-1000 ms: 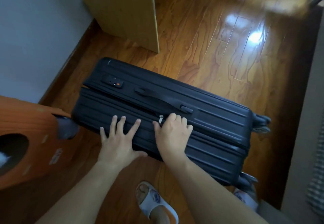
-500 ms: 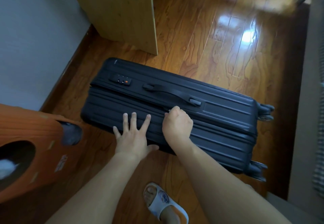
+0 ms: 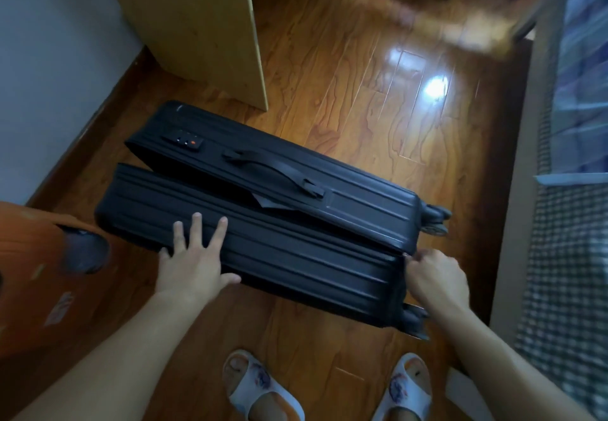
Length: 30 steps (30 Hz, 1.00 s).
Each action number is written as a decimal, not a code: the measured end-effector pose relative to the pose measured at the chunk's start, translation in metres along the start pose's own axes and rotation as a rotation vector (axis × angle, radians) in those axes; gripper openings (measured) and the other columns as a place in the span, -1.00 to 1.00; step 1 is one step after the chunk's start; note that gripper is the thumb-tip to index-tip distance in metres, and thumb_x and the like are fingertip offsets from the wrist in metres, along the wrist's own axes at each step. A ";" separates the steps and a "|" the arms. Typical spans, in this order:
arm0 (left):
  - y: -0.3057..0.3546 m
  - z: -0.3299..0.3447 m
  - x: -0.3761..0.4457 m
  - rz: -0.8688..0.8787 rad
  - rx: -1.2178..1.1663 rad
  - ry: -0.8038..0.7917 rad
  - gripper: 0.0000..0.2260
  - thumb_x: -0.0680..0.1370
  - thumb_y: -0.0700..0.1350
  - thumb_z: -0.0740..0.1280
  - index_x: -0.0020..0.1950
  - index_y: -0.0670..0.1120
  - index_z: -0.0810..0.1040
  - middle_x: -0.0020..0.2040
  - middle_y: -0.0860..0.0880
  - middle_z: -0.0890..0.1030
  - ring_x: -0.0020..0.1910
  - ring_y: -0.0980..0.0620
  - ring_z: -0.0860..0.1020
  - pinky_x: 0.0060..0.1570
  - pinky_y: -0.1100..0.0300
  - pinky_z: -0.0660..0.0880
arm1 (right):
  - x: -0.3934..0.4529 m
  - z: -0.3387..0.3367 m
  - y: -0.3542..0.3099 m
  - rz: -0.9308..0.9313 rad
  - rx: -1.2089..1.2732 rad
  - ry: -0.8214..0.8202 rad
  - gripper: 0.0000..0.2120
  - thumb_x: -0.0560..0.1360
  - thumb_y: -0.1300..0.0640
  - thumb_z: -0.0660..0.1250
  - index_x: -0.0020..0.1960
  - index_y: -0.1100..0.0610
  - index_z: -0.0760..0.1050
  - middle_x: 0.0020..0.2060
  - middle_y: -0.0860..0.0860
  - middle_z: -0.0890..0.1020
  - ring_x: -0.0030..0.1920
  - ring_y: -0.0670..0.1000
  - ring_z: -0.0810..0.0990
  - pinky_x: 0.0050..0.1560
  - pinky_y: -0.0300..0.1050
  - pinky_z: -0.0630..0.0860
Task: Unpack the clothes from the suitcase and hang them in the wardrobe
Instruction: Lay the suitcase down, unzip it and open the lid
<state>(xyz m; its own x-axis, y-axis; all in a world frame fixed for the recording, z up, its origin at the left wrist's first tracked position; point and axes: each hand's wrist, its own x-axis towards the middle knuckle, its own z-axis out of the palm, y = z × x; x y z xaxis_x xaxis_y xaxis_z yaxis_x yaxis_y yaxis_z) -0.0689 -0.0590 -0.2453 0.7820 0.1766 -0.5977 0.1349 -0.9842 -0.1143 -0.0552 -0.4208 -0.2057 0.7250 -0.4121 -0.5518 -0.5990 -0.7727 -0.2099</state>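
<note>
Black suitcase (image 3: 263, 223) on floor (image 3: 378, 108), halves parted; left hand (image 3: 194, 262) flat on it, right hand (image 3: 434, 277) pinching at wheel-end seam; orange case (image 3: 36, 275) touching its left end.

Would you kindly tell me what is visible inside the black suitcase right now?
The suitcase is only partly unzipped. Through the gap between its halves shows just a dark strip and a small grey flap. Whether there are clothes cannot be seen; the shells cover the rest.

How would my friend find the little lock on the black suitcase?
Look at the black suitcase lying on the wooden floor. On its far half, left of the carry handle, sits the lock: the only part with an orange dot.
</note>
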 end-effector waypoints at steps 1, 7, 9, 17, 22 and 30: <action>0.003 -0.001 -0.002 -0.032 -0.005 -0.016 0.02 0.49 0.43 0.27 0.58 0.16 -0.42 0.62 -0.12 -0.35 0.61 -0.27 -0.21 0.53 -0.24 0.13 | 0.006 -0.003 0.017 0.016 0.037 -0.010 -0.81 0.63 0.02 0.23 -0.02 0.05 0.59 -0.12 0.02 0.59 -0.07 0.08 0.58 -0.07 -0.01 0.53; 0.086 -0.005 -0.038 0.136 -0.119 0.022 -0.03 0.52 0.38 0.28 0.52 0.29 -0.48 0.54 -0.05 -0.54 0.55 -0.17 -0.44 0.55 -0.25 -0.22 | 0.031 0.024 0.048 0.044 0.798 -0.282 -0.79 0.67 0.18 0.18 0.11 0.23 0.57 0.19 -0.06 0.61 0.20 0.15 0.59 0.18 0.19 0.56; 0.124 -0.004 -0.040 0.325 -0.052 0.100 0.00 0.44 0.51 0.21 0.49 0.30 -0.52 0.50 -0.04 -0.60 0.50 -0.15 -0.55 0.49 -0.29 -0.36 | 0.036 0.030 0.050 -0.013 0.846 -0.315 -0.77 0.70 0.13 0.14 0.19 0.15 0.55 0.09 0.02 0.67 0.02 -0.01 0.69 0.01 0.05 0.65; 0.177 -0.003 0.031 0.458 0.038 0.298 -0.33 0.59 0.44 -0.19 0.58 0.22 -0.40 0.61 -0.04 -0.40 0.54 -0.09 -0.48 0.51 -0.31 -0.28 | 0.051 0.049 0.025 -0.153 0.787 -0.290 -0.79 0.67 0.07 0.19 0.01 -0.04 0.60 -0.05 -0.06 0.68 0.01 0.02 0.67 0.05 0.18 0.64; 0.120 0.015 0.048 0.355 -0.035 0.331 -0.33 0.55 0.47 -0.22 0.58 0.27 -0.36 0.63 0.04 -0.36 0.62 -0.02 -0.30 0.55 -0.28 -0.21 | 0.049 0.088 -0.010 -0.237 0.705 -0.264 -0.82 0.60 -0.05 0.23 -0.08 -0.10 0.58 -0.12 -0.09 0.68 -0.04 -0.02 0.66 0.06 0.13 0.61; 0.130 0.005 0.054 0.147 -0.273 0.461 -0.40 0.65 0.17 0.01 0.64 -0.04 0.03 0.67 -0.04 -0.12 0.62 -0.05 -0.28 0.56 -0.24 -0.21 | 0.063 0.102 -0.049 -0.320 0.799 -0.440 -0.75 0.57 -0.08 0.31 -0.22 0.00 0.57 0.21 -0.13 0.59 0.15 -0.11 0.58 0.00 -0.12 0.65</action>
<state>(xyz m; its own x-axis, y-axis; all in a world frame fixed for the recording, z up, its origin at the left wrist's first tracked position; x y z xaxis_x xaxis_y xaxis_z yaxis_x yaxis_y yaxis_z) -0.0120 -0.1776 -0.2961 0.9815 0.0755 -0.1761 0.1092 -0.9757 0.1901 -0.0149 -0.3601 -0.3124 0.7994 0.1038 -0.5918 -0.5674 -0.1933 -0.8004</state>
